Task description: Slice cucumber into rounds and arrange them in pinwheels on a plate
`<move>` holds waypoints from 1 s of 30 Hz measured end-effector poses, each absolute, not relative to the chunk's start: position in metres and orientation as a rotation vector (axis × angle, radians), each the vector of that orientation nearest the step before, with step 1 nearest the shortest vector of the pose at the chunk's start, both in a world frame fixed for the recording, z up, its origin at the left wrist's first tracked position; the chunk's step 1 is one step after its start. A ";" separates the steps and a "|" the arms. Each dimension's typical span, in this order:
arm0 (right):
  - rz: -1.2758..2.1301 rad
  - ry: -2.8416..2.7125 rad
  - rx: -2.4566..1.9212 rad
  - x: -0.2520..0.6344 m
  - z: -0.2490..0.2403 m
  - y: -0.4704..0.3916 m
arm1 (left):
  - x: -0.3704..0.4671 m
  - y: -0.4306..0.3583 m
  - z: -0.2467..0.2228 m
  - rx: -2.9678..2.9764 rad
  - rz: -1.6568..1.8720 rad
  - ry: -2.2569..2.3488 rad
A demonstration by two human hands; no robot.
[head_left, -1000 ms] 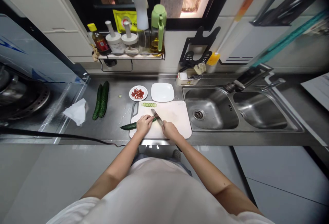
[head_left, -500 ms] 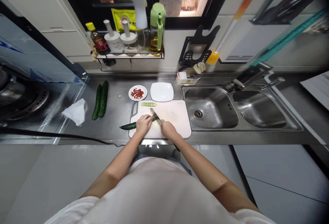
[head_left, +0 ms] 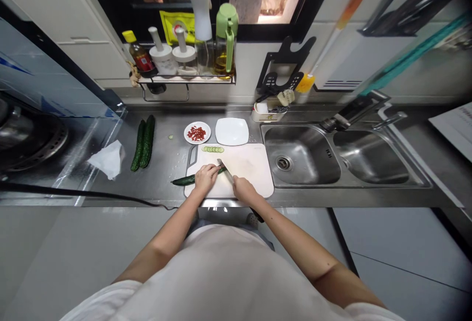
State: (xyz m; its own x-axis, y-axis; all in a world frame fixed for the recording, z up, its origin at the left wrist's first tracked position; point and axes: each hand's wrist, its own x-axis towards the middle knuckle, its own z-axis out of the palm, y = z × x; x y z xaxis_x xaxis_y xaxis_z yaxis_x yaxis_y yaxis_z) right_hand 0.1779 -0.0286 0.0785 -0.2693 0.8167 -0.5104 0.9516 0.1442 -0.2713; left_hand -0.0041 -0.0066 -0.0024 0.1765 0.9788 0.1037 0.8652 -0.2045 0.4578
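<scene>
Left hand (head_left: 206, 178): fingers bent, close together over the cucumber (head_left: 183, 181), holding it on the cutting board (head_left: 254, 168); cucumber lies across the board's front left part, tip jutting past the left edge; right hand (head_left: 245, 189): fingers curled tight round the kitchen knife (head_left: 227, 171), blade slanting at the cucumber's right end; cucumber slices (head_left: 213, 149) in a row along the back edge, near the back left corner.
</scene>
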 end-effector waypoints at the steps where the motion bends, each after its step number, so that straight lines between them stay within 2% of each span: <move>1: -0.813 2.182 1.729 0.178 0.078 -0.028 | -0.004 -0.006 -0.003 2.163 0.545 1.763; 30: -0.812 2.152 1.724 0.164 0.074 -0.017 | -0.005 -0.005 -0.003 2.222 0.579 1.766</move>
